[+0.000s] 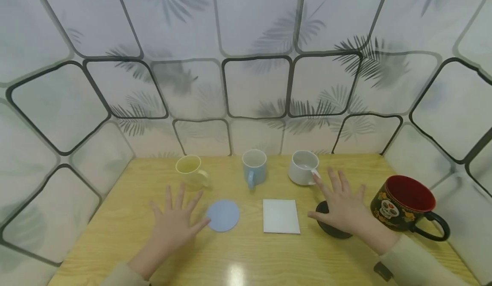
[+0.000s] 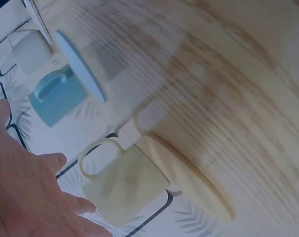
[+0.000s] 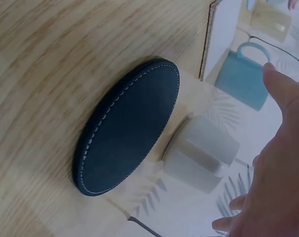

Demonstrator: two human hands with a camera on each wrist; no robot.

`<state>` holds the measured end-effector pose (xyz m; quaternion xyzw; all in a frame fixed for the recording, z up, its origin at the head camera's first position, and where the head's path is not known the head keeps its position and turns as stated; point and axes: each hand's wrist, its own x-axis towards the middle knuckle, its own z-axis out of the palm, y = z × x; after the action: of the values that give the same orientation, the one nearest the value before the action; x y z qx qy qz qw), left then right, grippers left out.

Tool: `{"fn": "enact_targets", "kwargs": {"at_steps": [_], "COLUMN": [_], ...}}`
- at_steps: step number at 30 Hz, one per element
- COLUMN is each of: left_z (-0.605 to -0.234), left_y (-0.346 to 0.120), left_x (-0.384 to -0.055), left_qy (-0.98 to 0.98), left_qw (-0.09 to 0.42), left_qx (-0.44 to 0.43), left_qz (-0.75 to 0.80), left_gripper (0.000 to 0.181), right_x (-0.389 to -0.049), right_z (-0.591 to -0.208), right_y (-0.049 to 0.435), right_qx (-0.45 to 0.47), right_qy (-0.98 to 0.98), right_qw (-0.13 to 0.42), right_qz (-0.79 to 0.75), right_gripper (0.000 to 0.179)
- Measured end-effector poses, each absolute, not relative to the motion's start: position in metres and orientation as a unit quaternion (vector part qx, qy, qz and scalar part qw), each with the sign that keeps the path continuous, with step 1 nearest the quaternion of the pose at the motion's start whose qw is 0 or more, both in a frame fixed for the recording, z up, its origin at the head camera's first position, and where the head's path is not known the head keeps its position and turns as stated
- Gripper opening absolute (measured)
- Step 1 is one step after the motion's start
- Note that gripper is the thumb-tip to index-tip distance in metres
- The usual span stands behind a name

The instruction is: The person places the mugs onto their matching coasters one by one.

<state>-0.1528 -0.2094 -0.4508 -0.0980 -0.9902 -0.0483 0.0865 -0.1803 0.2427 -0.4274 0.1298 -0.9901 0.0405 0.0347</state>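
My left hand (image 1: pixel 174 222) hovers over the table with its fingers spread, holding nothing. Close to it are a yellow mug (image 1: pixel 189 170) and a round light blue coaster (image 1: pixel 223 215). The left wrist view also shows a round pale yellow coaster (image 2: pixel 189 175) near that mug; the head view does not plainly show it. Fingers spread too, my right hand (image 1: pixel 342 204) is above a round black coaster (image 1: pixel 333 230) with stitched edging (image 3: pixel 132 128) and partly hides it. Beyond its fingertips stands a white mug (image 1: pixel 303 166); I see no grip on it.
A light blue mug (image 1: pixel 254 166) stands at the back middle, with a square white coaster (image 1: pixel 281 216) in front. A large black mug (image 1: pixel 401 202) with a skull pattern and red inside stands at the right. Patterned cloth (image 1: pixel 255 89) rises behind the wooden table (image 1: pixel 269 260).
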Motion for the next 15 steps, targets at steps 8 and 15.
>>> {"fn": "enact_targets", "kwargs": {"at_steps": [8,15], "left_z": [-0.446,-0.444], "left_y": [-0.216,-0.221], "left_x": [-0.154,-0.155], "left_qy": [-0.990,-0.990], "left_qw": [0.102,0.103], "left_qx": [-0.095,-0.080], "left_qz": [-0.039,-0.050], "left_gripper": [0.080,0.079], "right_x": [-0.188,-0.195], "right_z": [-0.423,-0.420], "right_y": [0.233,0.219], "right_qx": [0.145,0.162], "right_qy": [-0.988,-0.984], "right_qw": [0.042,0.062], "right_qz": [0.043,0.048], "right_gripper": [0.107,0.105]}}
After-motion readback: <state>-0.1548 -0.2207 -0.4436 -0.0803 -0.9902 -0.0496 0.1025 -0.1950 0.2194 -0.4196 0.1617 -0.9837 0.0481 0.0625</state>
